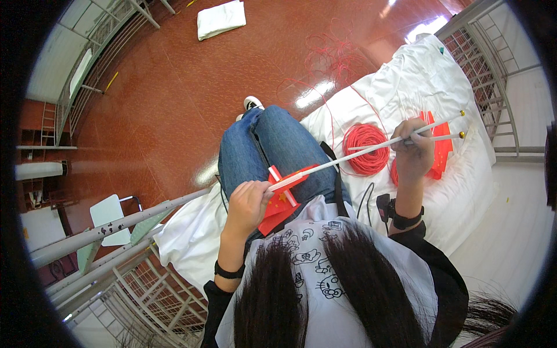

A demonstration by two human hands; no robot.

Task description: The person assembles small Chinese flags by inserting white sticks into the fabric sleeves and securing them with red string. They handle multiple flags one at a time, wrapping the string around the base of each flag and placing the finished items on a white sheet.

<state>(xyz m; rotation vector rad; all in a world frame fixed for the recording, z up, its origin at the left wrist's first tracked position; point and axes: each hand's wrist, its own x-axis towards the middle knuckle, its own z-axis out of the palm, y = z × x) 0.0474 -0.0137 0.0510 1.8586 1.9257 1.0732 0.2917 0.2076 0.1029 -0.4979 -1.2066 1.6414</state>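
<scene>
Across my lap runs a white flagpole (354, 155) with a gold tip, and a small red flag with yellow stars (278, 216) hangs at its lower end. My left hand (249, 204) is closed around that lower end, beside the flag. My right hand (414, 148) grips the pole nearer its gold tip. A second white stick with a gold tip (445, 137) also passes through my right hand. A coil of red cord (365, 149) lies just left of my right hand, and several red flags (442, 152) lie beyond it.
I sit on a bed with a white sheet (458, 211). Loose red cord (333, 55) trails onto the red floor (162, 104). A folded white cloth (221, 20) lies farther off. A metal bed rail (125, 222) and a small white chair (110, 217) stand to my left.
</scene>
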